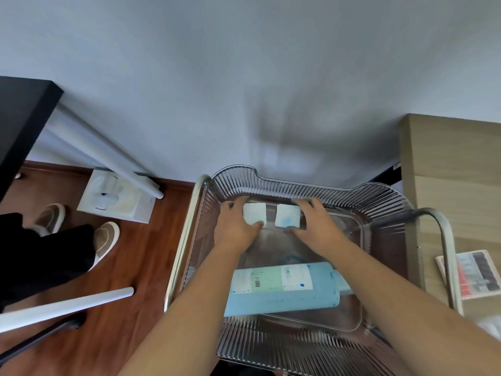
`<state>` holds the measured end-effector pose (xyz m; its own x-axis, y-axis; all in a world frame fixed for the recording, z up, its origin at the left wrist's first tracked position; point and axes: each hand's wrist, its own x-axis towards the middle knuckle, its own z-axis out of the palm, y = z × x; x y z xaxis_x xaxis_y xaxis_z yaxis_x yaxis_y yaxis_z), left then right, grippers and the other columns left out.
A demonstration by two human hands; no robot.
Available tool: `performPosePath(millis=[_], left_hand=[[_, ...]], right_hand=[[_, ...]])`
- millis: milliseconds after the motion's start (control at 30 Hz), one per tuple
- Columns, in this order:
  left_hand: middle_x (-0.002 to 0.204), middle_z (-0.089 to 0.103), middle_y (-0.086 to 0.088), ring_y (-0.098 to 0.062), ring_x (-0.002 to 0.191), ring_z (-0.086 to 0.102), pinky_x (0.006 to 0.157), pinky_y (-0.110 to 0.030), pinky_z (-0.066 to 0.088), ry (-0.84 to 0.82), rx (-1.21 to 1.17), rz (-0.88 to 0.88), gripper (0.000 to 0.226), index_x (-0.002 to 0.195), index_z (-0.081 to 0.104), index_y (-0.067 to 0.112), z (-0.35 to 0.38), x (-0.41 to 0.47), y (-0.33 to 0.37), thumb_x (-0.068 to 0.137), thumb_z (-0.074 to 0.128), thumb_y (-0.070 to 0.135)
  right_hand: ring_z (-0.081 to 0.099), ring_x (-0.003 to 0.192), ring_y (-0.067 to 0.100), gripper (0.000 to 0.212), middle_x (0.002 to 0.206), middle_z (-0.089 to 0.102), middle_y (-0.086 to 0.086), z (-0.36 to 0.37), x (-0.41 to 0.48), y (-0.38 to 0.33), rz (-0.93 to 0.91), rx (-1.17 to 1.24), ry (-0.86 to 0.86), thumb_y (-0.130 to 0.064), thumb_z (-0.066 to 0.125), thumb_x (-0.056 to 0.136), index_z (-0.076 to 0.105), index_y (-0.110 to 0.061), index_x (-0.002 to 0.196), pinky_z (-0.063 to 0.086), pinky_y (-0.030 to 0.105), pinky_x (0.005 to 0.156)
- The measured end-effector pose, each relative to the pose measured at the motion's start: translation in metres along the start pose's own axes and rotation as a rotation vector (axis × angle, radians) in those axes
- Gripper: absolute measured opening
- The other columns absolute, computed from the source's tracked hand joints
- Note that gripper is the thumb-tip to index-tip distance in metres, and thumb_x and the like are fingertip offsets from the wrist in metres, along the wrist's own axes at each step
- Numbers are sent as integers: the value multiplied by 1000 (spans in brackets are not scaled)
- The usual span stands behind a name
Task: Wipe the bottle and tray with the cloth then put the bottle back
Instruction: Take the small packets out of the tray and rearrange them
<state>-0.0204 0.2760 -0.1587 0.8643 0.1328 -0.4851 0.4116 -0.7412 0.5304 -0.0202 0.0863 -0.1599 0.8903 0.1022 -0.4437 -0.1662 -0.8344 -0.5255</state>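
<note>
White cloths (254,214) sat pinched under both hands (235,226) at the far wall of the tray (379,202); the bottle (284,287) lay behind them. Tray-wiping looked underway; sweeping nearer seemed next.

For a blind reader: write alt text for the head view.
Both hands, left hand and right hand, press white cloth pieces against the far floor of a clear ribbed tray. A blue bottle lies on its side nearer the viewer.

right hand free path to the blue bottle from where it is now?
Probably yes, once it lets go. The right hand is gripping the cloth at the tray's far end; the bottle lies on its side nearer the person, uncovered, under both forearms.
</note>
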Motion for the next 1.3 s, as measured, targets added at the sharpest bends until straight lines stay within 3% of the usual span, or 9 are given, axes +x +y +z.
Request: performPosePath(millis=[167, 400, 733, 900, 1167, 1300], left_hand=[[139, 37, 1, -21, 116, 52, 99, -41, 49, 0, 38, 43, 71, 135, 44, 32, 2, -3, -6, 75, 75, 11], [131, 47, -3, -24, 112, 54, 96, -40, 48, 61, 102, 140, 62, 134, 49, 22, 3, 6, -3, 78, 64, 1], [133, 43, -6, -27, 117, 50, 93, -44, 50, 76, 125, 136, 68, 138, 42, 26, 3, 10, -4, 78, 67, 8], [130, 45, -6, -28, 112, 52, 89, -45, 51, 92, 184, 139, 62, 137, 44, 27, 7, 12, -4, 81, 66, 13], [136, 44, -4, -25, 120, 45, 95, -43, 46, 162, 164, 110, 56, 141, 38, 32, 10, 18, -8, 91, 49, 10], [138, 45, 0, -23, 119, 46, 95, -40, 45, 200, 152, 114, 55, 140, 38, 34, 11, 18, -10, 91, 50, 13]], right_hand=[[47, 122, 20, 77, 137, 36, 0, -1, 1, 2, -24, -38, -18, -16, 77, 75, 39, -23, 141, 43, 35, 105], [50, 118, 24, 68, 134, 39, 4, 9, 10, -7, -67, -29, 14, -11, 72, 77, 43, -18, 138, 44, 36, 103], [48, 118, 22, 76, 134, 39, 6, 24, 15, -21, -132, 50, 74, -15, 77, 72, 41, -17, 139, 41, 29, 101], [52, 111, 21, 70, 129, 41, 3, 29, 15, -19, -123, 30, 106, -13, 79, 71, 47, -18, 133, 47, 31, 98], [54, 113, 25, 65, 131, 44, 7, 37, 21, -31, -103, 86, 197, -8, 78, 71, 51, -12, 131, 46, 33, 100], [56, 111, 25, 65, 128, 48, 7, 37, 22, -33, -84, 140, 211, -5, 80, 69, 55, -12, 128, 46, 35, 100]])
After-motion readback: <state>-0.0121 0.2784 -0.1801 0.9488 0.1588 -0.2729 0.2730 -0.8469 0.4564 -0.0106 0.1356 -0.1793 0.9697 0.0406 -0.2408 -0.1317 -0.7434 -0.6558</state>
